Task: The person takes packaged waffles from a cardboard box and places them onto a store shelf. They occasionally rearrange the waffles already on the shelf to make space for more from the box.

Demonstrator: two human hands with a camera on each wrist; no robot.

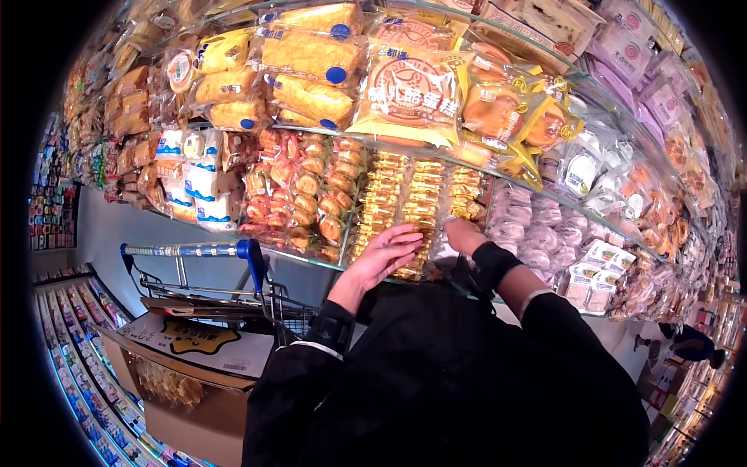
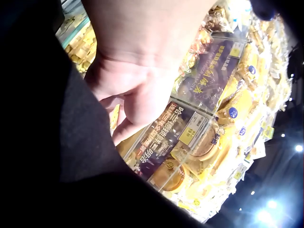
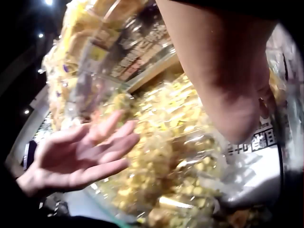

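At front edge of glass shelf (image 1: 299, 257): both hands on gold snack packs (image 1: 401, 204).

Head cam: left hand (image 1: 387, 253) lies flat on the packs at the shelf's front edge, fingers straight & a bit spread. Right hand (image 1: 464, 236) reaches into the same row just beside it, fingers buried among the packs, so can't tell its grip. Cart (image 1: 194, 250) w/ cardboard box (image 1: 194, 350) stands at person's left. L wrist cam: only the heel of the palm shows, above the price strip (image 2: 190, 124) on the shelf edge. R wrist cam: left hand's fingers (image 3: 102, 142) are straight against the pack fronts; right hand's fingers are out of view. Judgement: best to keep the left palm flat as a stop at the edge, w/ light pressure, so no pack slides off or gets crushed.
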